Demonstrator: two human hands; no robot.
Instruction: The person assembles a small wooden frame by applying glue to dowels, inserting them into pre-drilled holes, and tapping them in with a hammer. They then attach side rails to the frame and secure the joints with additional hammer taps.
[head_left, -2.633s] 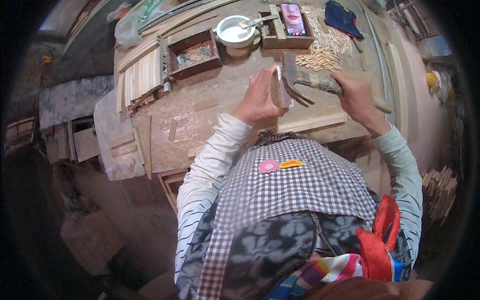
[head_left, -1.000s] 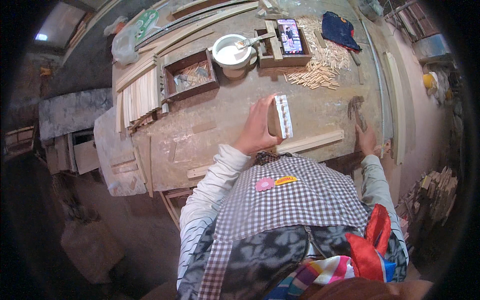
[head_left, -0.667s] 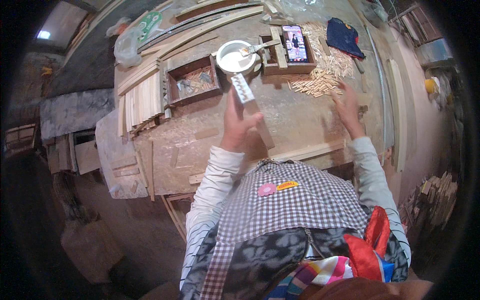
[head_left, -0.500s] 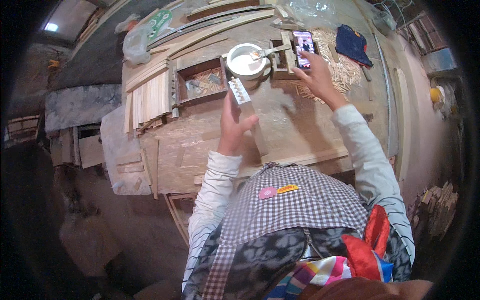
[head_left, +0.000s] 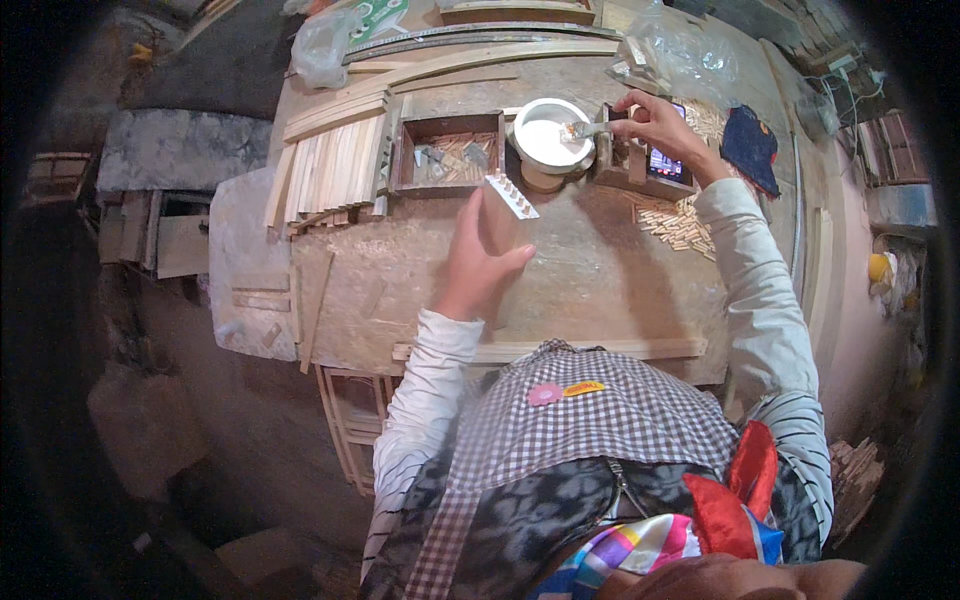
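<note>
L. hand [head_left: 478, 262] grips dowel-studded wood block [head_left: 506, 224], prob. light, stiff; white-coated edge [head_left: 512, 198] prob. slippery, so hold bare sides. R. hand [head_left: 658, 130] pinches brush handle [head_left: 594, 129].

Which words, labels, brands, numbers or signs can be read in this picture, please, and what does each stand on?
None can be read with certainty.
Yellow badge on the checked apron: lettering, too small to make out reliably.
Phone, partly covered by the right hand: screen lit, any text too small.
Green sheet at the top edge: white marks, too blurred.
</note>
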